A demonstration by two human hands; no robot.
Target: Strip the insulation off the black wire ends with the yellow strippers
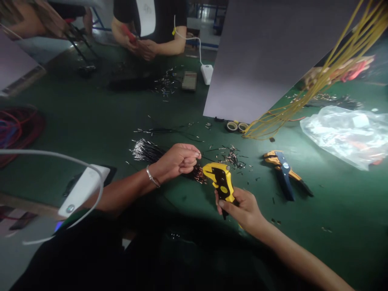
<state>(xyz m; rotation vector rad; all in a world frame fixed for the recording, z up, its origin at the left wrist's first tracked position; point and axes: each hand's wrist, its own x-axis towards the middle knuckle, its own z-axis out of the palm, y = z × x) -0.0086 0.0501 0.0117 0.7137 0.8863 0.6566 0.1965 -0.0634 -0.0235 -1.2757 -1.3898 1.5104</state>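
Note:
My left hand (pixel 182 159) is closed in a pinch, with a thin dark wire (pixel 209 160) running from its fingertips toward the stripper's head. A bundle of black wires (pixel 151 151) lies beneath that hand; silver tips show on its left and bare copper ends on its right. Wrapped round the handles of a yellow and black wire stripper (pixel 223 182) is my right hand (pixel 245 208). The tool's jaws point up and left, close to the left fingertips. Just beyond them is a scatter of short black offcuts (pixel 235 157).
Right of my hands lies a blue and orange wire stripper (pixel 285 171). Tape rolls (pixel 232 126), yellow wires (pixel 291 109) and a clear plastic bag (pixel 345 135) are farther back. A grey panel (pixel 260 56) stands across the green table (pixel 106 121). Another person's hands (pixel 147 48) work opposite.

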